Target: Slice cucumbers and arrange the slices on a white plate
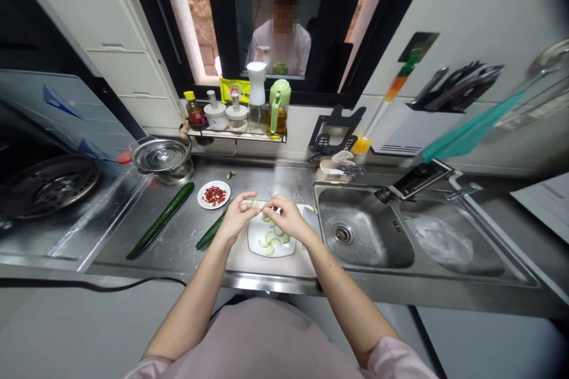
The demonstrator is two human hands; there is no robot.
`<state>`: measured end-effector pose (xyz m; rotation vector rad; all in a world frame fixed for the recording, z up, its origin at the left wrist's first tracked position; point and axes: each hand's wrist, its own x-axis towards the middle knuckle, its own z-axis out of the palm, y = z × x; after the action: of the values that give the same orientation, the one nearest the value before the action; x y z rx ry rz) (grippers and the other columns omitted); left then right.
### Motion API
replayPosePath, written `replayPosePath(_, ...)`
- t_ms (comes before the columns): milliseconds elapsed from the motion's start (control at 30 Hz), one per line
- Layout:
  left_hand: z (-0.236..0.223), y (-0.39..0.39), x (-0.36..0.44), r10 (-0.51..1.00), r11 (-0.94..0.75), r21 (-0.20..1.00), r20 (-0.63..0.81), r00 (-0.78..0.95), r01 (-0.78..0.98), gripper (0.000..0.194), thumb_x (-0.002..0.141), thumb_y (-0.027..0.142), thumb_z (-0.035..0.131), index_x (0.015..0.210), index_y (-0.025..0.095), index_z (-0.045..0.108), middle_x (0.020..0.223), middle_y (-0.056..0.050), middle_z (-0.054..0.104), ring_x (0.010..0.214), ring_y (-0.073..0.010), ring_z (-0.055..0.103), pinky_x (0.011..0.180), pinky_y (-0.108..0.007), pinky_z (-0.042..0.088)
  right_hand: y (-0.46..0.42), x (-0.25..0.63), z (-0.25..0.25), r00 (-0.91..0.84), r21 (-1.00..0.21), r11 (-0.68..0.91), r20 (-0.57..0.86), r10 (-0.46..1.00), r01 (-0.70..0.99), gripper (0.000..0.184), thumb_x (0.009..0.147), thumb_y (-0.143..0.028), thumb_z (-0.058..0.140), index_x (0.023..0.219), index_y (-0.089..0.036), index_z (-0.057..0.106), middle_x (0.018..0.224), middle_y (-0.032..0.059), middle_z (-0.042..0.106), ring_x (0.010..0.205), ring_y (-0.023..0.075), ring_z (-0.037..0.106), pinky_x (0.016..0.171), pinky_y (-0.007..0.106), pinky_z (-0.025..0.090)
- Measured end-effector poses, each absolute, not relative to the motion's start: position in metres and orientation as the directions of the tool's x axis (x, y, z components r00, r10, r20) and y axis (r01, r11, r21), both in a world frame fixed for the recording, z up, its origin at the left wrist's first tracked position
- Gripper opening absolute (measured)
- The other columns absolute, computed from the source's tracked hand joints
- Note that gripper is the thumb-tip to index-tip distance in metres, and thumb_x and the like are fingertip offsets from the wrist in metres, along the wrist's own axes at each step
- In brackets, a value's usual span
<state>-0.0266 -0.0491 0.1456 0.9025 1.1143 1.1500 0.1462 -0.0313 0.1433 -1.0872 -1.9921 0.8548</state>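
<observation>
Over the upper part of a white square plate (284,249), my two hands meet with fingertips close together. My left hand (237,217) is closed on a pale green cucumber slice (254,203). My right hand (287,217) has its thumb and fingertips pinched at another cucumber slice (265,217), partly hidden by the fingers. Several curved cucumber slices (270,243) lie on the plate, which rests on a white cutting board (240,265). A cut length of cucumber (208,235) sits left of the plate, partly behind my left hand. A grey blade (308,219) shows at the board's right.
A whole cucumber (160,222) and a small dish of red pieces (214,204) stand left. Farther back is a lidded metal pot (162,157). A seasoning rack (240,135) hangs under the window. The steel sink (368,249) is to the right, below a knife holder (395,130).
</observation>
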Motion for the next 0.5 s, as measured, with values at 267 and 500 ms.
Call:
replayPosePath(267, 0.146, -0.044, -0.031, 0.99, 0.022, 0.997, -0.011, 0.144, -0.071, 0.055, 0.068, 0.031, 0.074, 0.116, 0.017, 0.051, 0.065, 0.007, 0.052, 0.057, -0.0062, 0.045, 0.058, -0.019, 0.033, -0.029, 0.143, 0.133, -0.324, -0.87, 0.319, 0.199, 0.925, 0.376, 0.013, 0.081, -0.022, 0.057, 0.072, -0.018, 0.065, 0.075, -0.0001, 0.063, 0.072, 0.0113, 0.055, 0.067, 0.022, 0.041)
replayPosePath(500, 0.137, -0.034, -0.04, 0.979, -0.013, 0.996, -0.005, 0.206, 0.083, 0.054, 0.068, 0.029, 0.074, 0.118, 0.019, 0.055, 0.066, 0.006, 0.048, 0.057, -0.0072, 0.041, 0.057, -0.019, 0.032, -0.027, 0.139, 0.119, -0.307, -0.936, 0.146, 0.043, 0.951, 0.32, 0.015, 0.078, -0.026, 0.056, 0.071, -0.016, 0.066, 0.071, 0.001, 0.066, 0.068, 0.0119, 0.057, 0.067, 0.024, 0.044)
